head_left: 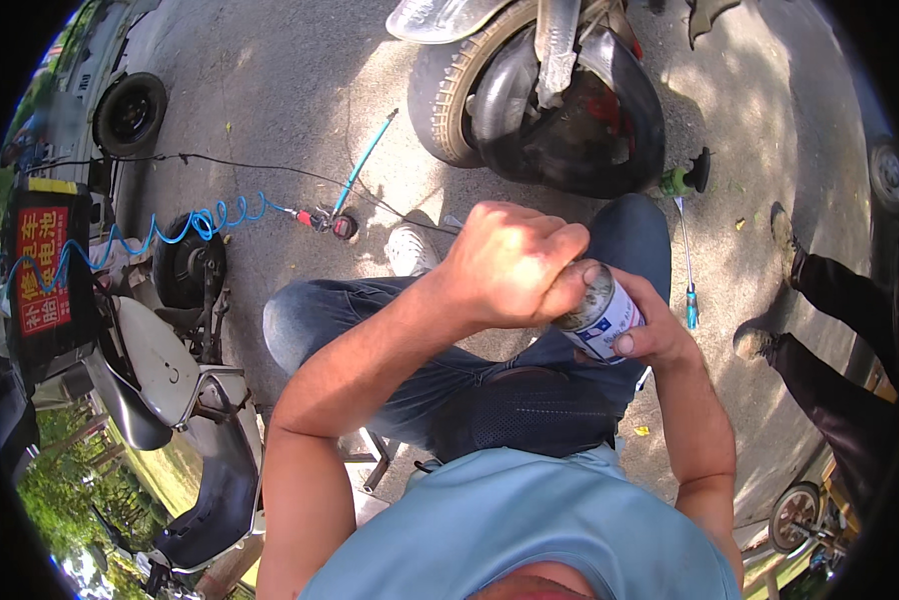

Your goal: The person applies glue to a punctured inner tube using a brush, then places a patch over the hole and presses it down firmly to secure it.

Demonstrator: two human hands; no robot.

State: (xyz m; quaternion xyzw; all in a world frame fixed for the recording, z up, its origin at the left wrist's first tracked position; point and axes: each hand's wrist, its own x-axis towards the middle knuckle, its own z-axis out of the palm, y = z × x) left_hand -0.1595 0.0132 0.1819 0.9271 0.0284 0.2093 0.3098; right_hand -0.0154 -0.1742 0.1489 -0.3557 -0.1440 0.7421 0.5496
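Observation:
My left hand (520, 262) is closed at the top of a small dirty metal can (600, 325) with a white and blue label, its thumb at the rim; what its curled fingers grip is hidden. My right hand (648, 315) is wrapped round the can from the right, holding it tilted above my lap. Just beyond my knees is a scooter wheel with a tire (452, 110) and a loose-looking black rubber ring (500, 150) beside it.
A blue air hose (200, 222) with gauge (345, 227), a green power tool (678, 182) and a screwdriver (692, 305) lie around me. A scooter (170, 365) stands left, near a spare wheel (130, 112). Another person's legs (820, 370) are at the right.

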